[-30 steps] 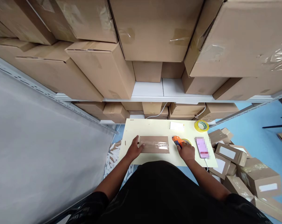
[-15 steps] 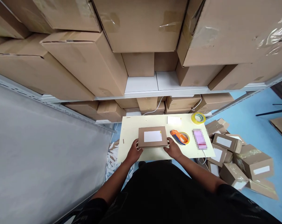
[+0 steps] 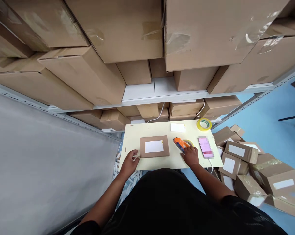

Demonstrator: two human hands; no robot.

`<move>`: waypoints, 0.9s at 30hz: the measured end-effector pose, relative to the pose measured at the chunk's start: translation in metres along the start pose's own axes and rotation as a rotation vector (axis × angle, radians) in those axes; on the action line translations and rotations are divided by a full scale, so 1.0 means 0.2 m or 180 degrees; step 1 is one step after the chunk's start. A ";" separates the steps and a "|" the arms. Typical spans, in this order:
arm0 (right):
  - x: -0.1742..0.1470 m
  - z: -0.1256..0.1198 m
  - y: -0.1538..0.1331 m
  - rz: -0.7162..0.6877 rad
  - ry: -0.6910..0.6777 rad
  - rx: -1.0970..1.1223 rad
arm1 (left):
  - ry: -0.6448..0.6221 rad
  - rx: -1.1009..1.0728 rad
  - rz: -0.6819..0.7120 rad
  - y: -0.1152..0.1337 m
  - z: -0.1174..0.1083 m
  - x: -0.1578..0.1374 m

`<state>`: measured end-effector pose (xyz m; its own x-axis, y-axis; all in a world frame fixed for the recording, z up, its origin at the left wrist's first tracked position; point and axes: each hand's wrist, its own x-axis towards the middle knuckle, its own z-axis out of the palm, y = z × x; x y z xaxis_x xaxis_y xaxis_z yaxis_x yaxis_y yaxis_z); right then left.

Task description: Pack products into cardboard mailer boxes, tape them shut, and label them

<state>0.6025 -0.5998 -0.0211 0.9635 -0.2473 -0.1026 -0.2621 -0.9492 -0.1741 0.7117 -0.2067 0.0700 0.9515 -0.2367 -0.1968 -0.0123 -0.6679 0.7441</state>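
A flat cardboard box [image 3: 143,152] with a white label [image 3: 154,146] lies on the cream table [image 3: 132,133]. My left hand [image 3: 129,162] is just left of the box, thumb and fingers apart, holding nothing. Right of the box is an orange and blue tape dispenser [image 3: 179,143] with a roll of tape on it. My right hand [image 3: 191,156] reaches over the dispenser's near right end, its fingers curled onto it and partly hiding it. The dispenser rests on the table.
A yellow tape roll [image 3: 204,124], a stack of white labels [image 3: 178,127] and a phone [image 3: 205,147] on a cable lie on the table. Shelves with large cartons [image 3: 127,32] rise behind it. Labelled parcels [image 3: 237,151] are heaped on the floor at right; a grey wall [image 3: 39,163] stands left.
Both hands have let go of the box, which stays on the table. My right hand has moved right onto the tape dispenser; my left has drawn slightly left. The view has shifted a little.
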 end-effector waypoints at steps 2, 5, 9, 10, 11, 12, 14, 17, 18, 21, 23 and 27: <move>0.04 0.02 0.01 -0.0139 0.0008 0.0037 | -0.0019 0.0216 0.0198 0.10 0.00 -0.05; 0.06 0.00 0.03 -0.0079 -0.0005 0.0572 | -0.0101 0.0436 0.0525 0.28 0.02 -0.08; -0.01 -0.18 0.09 0.0051 0.0003 0.2011 | -0.0309 0.0165 0.0700 0.60 0.10 -0.02; -0.04 -0.24 0.10 -0.0009 0.0018 0.2346 | -0.0394 0.0058 0.0636 0.69 0.12 0.01; -0.07 -0.30 0.10 -0.0114 0.0037 0.2594 | -0.0495 -0.0039 0.0560 0.78 0.14 0.04; -0.11 -0.37 0.10 -0.0244 0.0046 0.2751 | -0.0633 -0.0174 0.0506 0.85 0.17 0.08; -0.17 -0.48 0.07 -0.0495 0.0039 0.2934 | -0.0948 -0.0497 0.0451 0.99 0.21 0.14; -0.25 -0.57 0.02 -0.0652 0.0080 0.3101 | -0.1556 -0.0884 0.0423 1.10 0.25 0.17; -0.27 -0.59 0.00 -0.0641 0.0105 0.3166 | -0.1698 -0.0960 0.0412 1.11 0.25 0.17; -0.35 -0.59 -0.06 -0.0491 0.0165 0.3333 | -0.1880 -0.1036 0.0364 1.10 0.24 0.15; -0.40 -0.57 -0.13 -0.0280 0.0133 0.3378 | -0.1939 -0.0930 0.0366 1.06 0.21 0.13; -0.50 -0.52 -0.34 0.0448 -0.0136 0.3396 | -0.1936 -0.0298 0.0844 0.97 0.17 0.09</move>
<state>0.5300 -0.5314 0.1023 0.9237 -0.3144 -0.2190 -0.3026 -0.2479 -0.9203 0.7167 -0.3638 0.1887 0.5768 -0.7582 -0.3040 -0.1689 -0.4748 0.8637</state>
